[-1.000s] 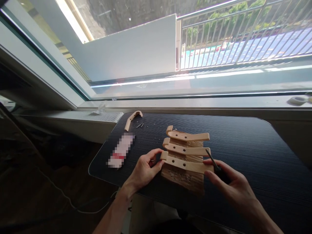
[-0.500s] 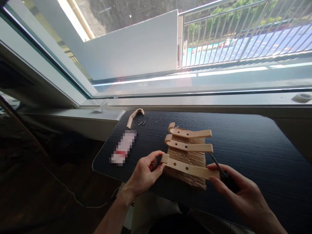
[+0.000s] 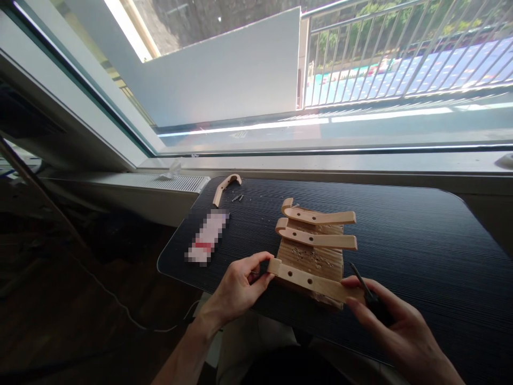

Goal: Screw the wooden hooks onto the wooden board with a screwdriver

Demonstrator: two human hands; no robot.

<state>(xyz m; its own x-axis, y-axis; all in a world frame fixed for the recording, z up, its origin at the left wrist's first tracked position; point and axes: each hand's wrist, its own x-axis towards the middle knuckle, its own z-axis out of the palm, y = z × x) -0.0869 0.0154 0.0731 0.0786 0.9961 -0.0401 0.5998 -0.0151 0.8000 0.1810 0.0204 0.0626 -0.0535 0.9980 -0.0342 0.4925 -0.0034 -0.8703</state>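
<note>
Lower centre of the frame, the nearest wooden hook (image 3: 298,275) has slid down the ridged brown board (image 3: 290,254) to its lower edge, opening a pitted strip between it and the middle hook (image 3: 328,241); this looks like a change of spacing, the piece being loose, not fixed. The left hand (image 3: 238,286) pinches its curled end between thumb and fingers; the right hand (image 3: 395,318) pinches its straight end, with a screwdriver (image 3: 379,311) lying in the same grip. The top hook (image 3: 332,218) lies across the board's upper part. Left of centre, a packet (image 3: 211,230) is pixelated, so its print cannot be read; no other writing is legible.
</note>
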